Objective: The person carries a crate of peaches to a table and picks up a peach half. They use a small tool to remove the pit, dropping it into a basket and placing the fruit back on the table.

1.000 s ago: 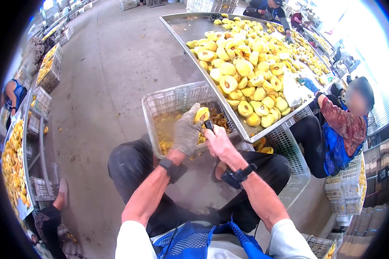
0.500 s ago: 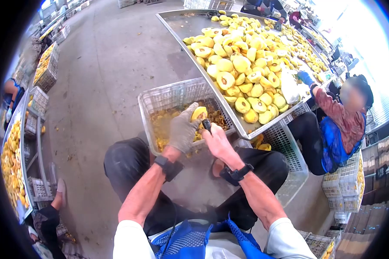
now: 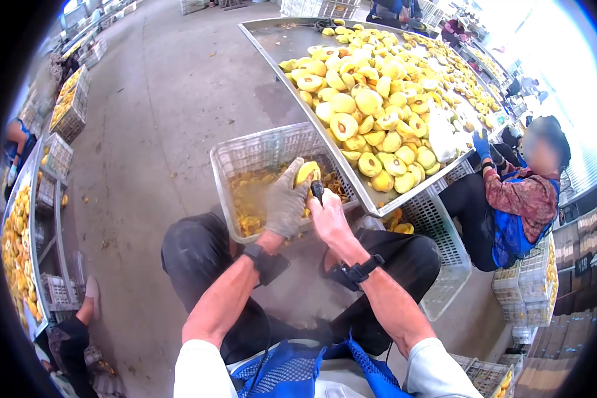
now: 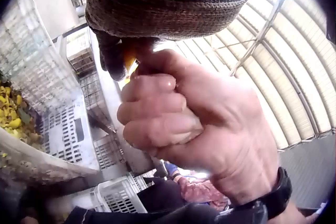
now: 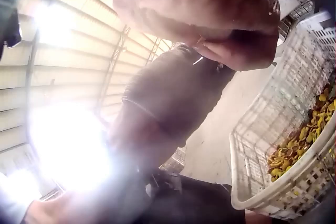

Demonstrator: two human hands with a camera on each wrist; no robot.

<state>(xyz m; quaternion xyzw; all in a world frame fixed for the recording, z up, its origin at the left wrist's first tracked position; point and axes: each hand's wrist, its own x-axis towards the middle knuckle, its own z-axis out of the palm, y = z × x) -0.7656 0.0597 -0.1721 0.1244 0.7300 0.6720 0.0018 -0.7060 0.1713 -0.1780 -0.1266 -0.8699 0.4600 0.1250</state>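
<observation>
Fruit half [image 3: 307, 172] is held over the crate [image 3: 259, 151], gripped in the curled fingers of the gloved left hand [image 3: 285, 202]. A black-handled tool [image 3: 318, 191] is clasped in the fist of the bare right hand [image 3: 330, 219], its tip set against the fruit half. Yellow scraps [image 3: 251, 199] are seen in the crate. The table [image 3: 282, 46] just beside it is heaped with cut fruit [image 3: 371, 99].
</observation>
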